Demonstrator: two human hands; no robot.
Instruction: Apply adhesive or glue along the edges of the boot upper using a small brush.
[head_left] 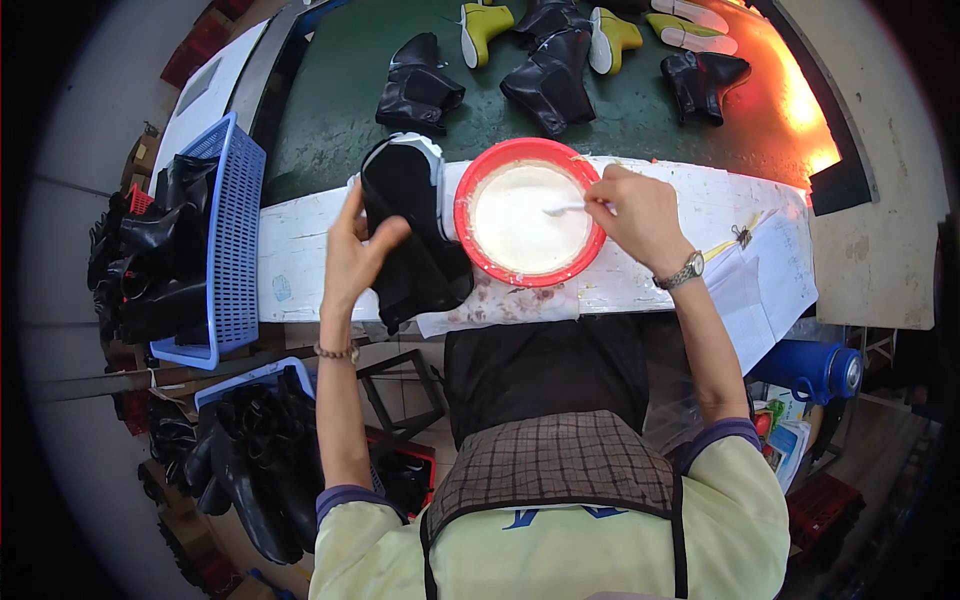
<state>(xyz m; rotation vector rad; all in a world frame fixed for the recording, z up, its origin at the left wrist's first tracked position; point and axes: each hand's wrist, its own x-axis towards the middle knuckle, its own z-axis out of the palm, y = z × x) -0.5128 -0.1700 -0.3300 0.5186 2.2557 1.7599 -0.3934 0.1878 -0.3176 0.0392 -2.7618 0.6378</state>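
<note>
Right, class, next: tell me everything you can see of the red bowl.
The red bowl is round, upright and seemingly plastic, its wide rim marked with pale smears. Whitish stuff covers its inside. It stands on the white worktop, right of the black boot. The right hand holds a pale tool over or in it; whether that hand touches the rim is unclear.

Left hand (pixel 362 244) holds 1 black boot (pixel 418 262); right hand (pixel 638 212) holds thin tool (pixel 567 209) over red bowl (pixel 530 279).
</note>
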